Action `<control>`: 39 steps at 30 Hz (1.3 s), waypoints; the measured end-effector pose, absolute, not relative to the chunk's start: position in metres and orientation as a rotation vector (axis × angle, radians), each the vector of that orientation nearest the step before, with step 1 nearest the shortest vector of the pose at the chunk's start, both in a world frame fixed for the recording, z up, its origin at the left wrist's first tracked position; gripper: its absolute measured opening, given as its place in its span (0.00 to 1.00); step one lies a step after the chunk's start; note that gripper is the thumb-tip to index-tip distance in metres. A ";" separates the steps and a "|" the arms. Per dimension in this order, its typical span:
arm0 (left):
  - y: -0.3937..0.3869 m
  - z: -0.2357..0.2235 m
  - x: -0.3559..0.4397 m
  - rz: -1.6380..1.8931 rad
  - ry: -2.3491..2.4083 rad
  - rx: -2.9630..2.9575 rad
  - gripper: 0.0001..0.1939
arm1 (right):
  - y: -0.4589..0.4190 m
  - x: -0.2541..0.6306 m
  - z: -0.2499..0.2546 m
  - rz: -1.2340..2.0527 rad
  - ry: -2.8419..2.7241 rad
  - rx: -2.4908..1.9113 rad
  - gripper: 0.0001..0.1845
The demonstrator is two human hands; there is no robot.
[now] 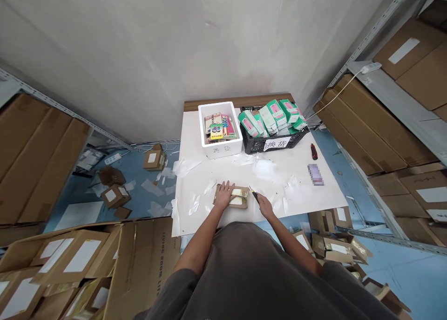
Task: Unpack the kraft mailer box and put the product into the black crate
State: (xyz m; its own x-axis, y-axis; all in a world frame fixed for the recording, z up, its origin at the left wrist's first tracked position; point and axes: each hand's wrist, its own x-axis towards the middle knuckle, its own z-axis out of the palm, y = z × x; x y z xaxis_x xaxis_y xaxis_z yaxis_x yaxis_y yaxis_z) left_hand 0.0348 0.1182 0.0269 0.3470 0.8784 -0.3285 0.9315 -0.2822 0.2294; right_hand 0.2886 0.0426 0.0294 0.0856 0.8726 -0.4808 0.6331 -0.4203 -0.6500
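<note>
On the white-covered table, a small cardboard box [239, 201] with a white label and tape lies in front of me. My left hand [224, 195] is laid over its left end, gripping it against the table with the fingers over the top. Just off the box's right end, my right hand [265, 206] is closed around a utility knife [255, 195] with a dark and yellow handle. The knife's tip points up and left, near the box's upper right corner; I cannot tell whether it touches.
Behind stand a white foam box [223, 151] of booklets and a black crate [252, 146] of green-and-pink cartons. A red-black tool [314, 152] and a blurred purple item [316, 174] lie right. Plastic scraps litter the table. Cartons fill a large box [146, 259] at left and shelves [401, 91] at right.
</note>
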 end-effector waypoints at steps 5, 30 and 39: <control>0.112 0.030 0.040 -0.134 1.648 2.218 0.39 | 0.013 0.307 0.036 1.164 -1.591 -1.974 0.31; 0.104 0.026 0.040 -0.067 1.697 2.235 0.32 | 0.050 0.385 0.050 0.883 -1.772 -2.432 0.23; 0.089 0.036 0.052 -0.137 1.924 2.022 0.34 | 0.050 0.243 -0.013 1.286 -1.242 -2.183 0.29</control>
